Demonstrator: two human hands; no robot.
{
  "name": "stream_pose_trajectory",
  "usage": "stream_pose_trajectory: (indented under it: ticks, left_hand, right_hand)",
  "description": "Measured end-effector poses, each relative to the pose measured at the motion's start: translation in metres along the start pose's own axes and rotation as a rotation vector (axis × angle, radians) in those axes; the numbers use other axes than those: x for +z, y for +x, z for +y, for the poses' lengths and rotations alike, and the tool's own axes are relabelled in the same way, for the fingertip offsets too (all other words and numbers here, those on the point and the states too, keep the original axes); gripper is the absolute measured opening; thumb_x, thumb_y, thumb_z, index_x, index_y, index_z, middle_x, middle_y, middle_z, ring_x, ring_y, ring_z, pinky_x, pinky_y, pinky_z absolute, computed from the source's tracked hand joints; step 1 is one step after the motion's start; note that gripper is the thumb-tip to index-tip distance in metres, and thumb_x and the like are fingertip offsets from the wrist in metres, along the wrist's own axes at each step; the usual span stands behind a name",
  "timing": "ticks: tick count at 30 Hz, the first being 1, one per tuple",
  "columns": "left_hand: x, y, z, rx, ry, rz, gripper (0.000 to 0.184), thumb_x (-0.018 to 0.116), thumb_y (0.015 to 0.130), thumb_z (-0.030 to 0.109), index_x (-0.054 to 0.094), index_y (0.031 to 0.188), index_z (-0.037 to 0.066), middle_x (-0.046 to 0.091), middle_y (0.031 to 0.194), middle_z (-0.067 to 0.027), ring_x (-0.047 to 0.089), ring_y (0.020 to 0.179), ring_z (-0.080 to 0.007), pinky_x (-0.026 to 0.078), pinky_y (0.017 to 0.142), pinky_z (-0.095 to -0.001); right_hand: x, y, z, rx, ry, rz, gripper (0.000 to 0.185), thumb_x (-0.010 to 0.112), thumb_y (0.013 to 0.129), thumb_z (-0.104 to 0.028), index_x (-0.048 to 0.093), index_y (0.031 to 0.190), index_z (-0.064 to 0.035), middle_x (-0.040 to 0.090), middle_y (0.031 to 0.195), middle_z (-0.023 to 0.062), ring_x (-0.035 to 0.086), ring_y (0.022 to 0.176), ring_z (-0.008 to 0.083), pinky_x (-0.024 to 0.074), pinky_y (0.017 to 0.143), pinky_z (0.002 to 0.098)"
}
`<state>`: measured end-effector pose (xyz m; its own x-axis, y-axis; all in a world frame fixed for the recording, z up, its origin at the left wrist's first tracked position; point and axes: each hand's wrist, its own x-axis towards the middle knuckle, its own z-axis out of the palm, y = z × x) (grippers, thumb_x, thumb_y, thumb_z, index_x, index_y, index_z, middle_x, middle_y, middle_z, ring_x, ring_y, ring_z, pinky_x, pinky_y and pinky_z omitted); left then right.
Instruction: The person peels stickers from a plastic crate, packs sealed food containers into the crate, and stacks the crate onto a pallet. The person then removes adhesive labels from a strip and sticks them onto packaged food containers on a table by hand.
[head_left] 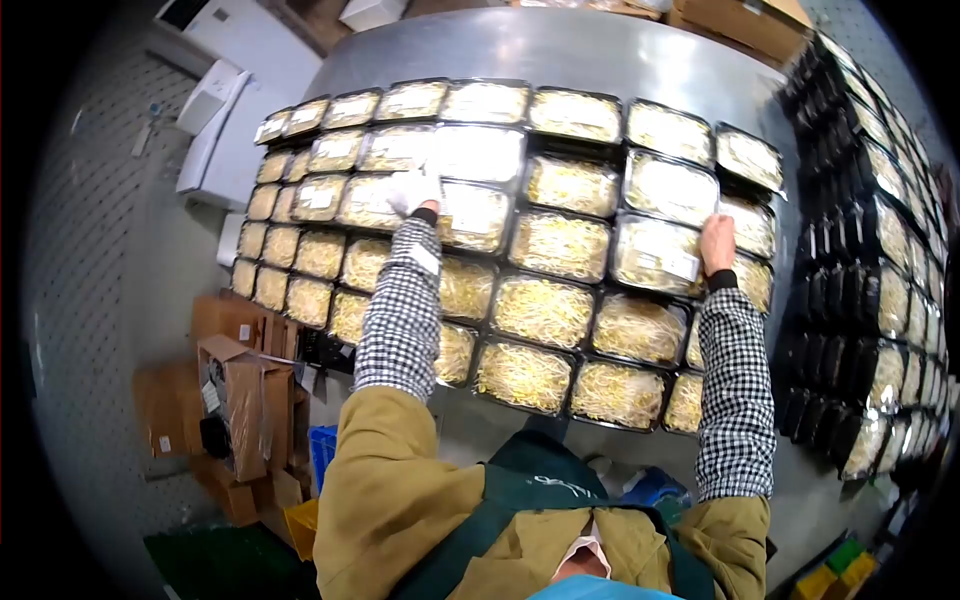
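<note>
Rows of black trays of bean sprouts [544, 310] under clear film cover the metal table. My right hand [717, 243] has its fingers curled at the right edge of a labelled sprout tray [650, 258]. My left hand [413, 188] is over the labelled trays at the middle left, beside another sprout tray [472, 216]. It looks white and washed out by glare and blur, so its fingers and anything in them cannot be made out. Checked sleeve covers reach from both wrists up the forearms.
Tall stacks of packed black trays [880, 260] stand at the right. The metal table [480, 42] shows its bare surface at the far side. Cardboard boxes [240, 400] are piled at the lower left, with a white machine [225, 130] at the upper left.
</note>
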<state>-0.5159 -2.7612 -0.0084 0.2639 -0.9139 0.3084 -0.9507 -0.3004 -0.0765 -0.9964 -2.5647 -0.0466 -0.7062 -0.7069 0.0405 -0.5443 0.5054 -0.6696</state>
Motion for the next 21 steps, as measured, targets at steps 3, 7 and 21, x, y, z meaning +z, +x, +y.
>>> stream_pose_trajectory:
  ticks: [3,7,21]
  left_hand:
    - [0.001,-0.001,-0.010,0.102,-0.055,-0.105,0.059,0.039,0.091,0.055,0.070,0.086,0.006,0.065,0.083,-0.0179,0.061,0.080,-0.0328,0.047,0.071,-0.0429]
    - [0.012,0.012,-0.038,0.487,-0.119,-0.105,0.052,0.042,0.092,0.050,0.067,0.085,0.005,0.062,0.083,-0.0185,0.059,0.079,-0.0343,0.046,0.070,-0.0434]
    - [-0.294,-0.232,0.088,1.352,-0.753,-0.228,0.028,0.056,0.090,0.009,0.041,0.069,-0.003,0.038,0.071,-0.0121,0.035,0.064,-0.0223,0.035,0.060,-0.0337]
  right_hand:
    - [-0.005,-0.001,0.022,-0.510,-0.355,-0.056,0.022,0.044,0.094,-0.018,0.051,0.095,0.0035,0.057,0.092,0.0263,0.055,0.088,0.0397,0.0443,0.075,0.0466]
    - [-0.108,-0.097,-0.062,-0.527,-0.053,0.197,0.011,0.048,0.086,-0.009,0.056,0.080,-0.0038,0.055,0.091,0.0159,0.057,0.071,0.0311,0.0471,0.057,0.0400]
    - [-0.461,-0.574,0.225,0.259,-0.522,0.191,0.019,0.058,0.086,-0.014,0.053,0.099,-0.0017,0.060,0.088,0.0147,0.062,0.078,0.0332,0.0511,0.065,0.0387]
